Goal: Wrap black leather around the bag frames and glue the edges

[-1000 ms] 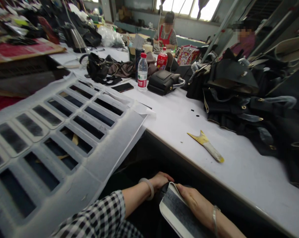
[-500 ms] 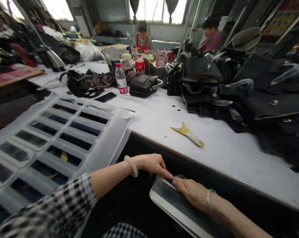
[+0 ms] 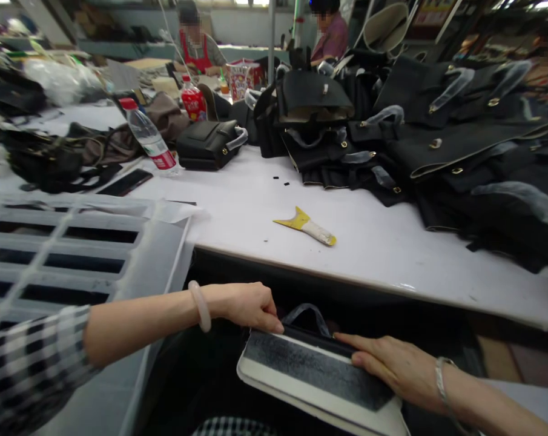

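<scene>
Below the table edge, a handbag (image 3: 296, 396) with a cream panel and a dark grey band lies tilted over my lap. Its clear-wrapped handle (image 3: 316, 315) stands up at the far edge. My left hand (image 3: 253, 307) is closed on the bag's upper left corner, thumb on the edge. Further right, my right hand (image 3: 392, 363) grips the same edge, with the thumb on the grey band and fingers stretched along the top. The bag's lower right part runs out of view.
On the white table (image 3: 237, 224) lies a yellow forked tool (image 3: 305, 226). Black handbags (image 3: 319, 100) are heaped at the right. A water bottle (image 3: 151, 140), a phone (image 3: 126, 182) and a black bag (image 3: 205, 144) are further back. A slotted plastic frame (image 3: 140, 266) stands left. Two people sit beyond.
My view has swung right. My hands have moved apart along the bag's edge, the left toward the corner and the right away from it. More of the bag's panel and handle shows now.
</scene>
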Available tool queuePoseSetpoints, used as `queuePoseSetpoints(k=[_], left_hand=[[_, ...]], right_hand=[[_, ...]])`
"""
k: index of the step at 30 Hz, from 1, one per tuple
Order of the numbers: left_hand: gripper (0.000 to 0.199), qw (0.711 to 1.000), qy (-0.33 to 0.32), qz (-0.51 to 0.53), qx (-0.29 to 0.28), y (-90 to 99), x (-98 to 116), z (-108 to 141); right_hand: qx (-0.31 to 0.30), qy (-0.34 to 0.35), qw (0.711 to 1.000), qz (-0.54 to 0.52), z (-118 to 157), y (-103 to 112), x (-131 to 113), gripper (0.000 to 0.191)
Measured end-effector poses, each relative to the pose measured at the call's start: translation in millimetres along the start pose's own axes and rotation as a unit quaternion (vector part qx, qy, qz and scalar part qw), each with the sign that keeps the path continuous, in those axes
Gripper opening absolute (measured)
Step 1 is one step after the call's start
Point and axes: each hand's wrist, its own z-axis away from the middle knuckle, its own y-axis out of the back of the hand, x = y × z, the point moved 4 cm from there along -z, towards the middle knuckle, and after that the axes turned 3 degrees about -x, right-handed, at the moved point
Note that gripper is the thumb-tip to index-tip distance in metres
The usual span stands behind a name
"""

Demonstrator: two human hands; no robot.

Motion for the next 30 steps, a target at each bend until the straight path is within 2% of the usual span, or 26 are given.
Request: queuePoseSetpoints(k=[7,12,18,21,25,30], left_hand=[[0.032,0.994,-0.064,-0.088,0.012,-3.8,6,-5],[0.031,0.994,-0.059,-0.095,0.023,-2.9,7,-6],[0.039,0.995,-0.036,-0.082,0.033,-6.1,-4,-7],[0.042,0.998,-0.034,-0.044,0.038,-7.9,-9,-6],[0.037,0.999,-0.031,0.0,0.019,-7.6,-11,-4],[0.033,0.999,-0.032,-0.01,0.006,-4.8,-10,-5]], right_hand=[[-0.007,-0.01,1.0,-0.001,-13,-4,-18,0.054],[-0.035,0.004,0.999,0.001,-25,1,-31,0.05],[-0.013,0.033,0.999,0.024,-36,3,-47,0.049],[-0.015,0.046,0.999,0.003,-31,7,-44,0.049],[-0.041,0.076,0.994,-0.06,-9,15,-26,0.048],[-0.054,0.056,0.988,-0.134,5,16,-4,0.046]])
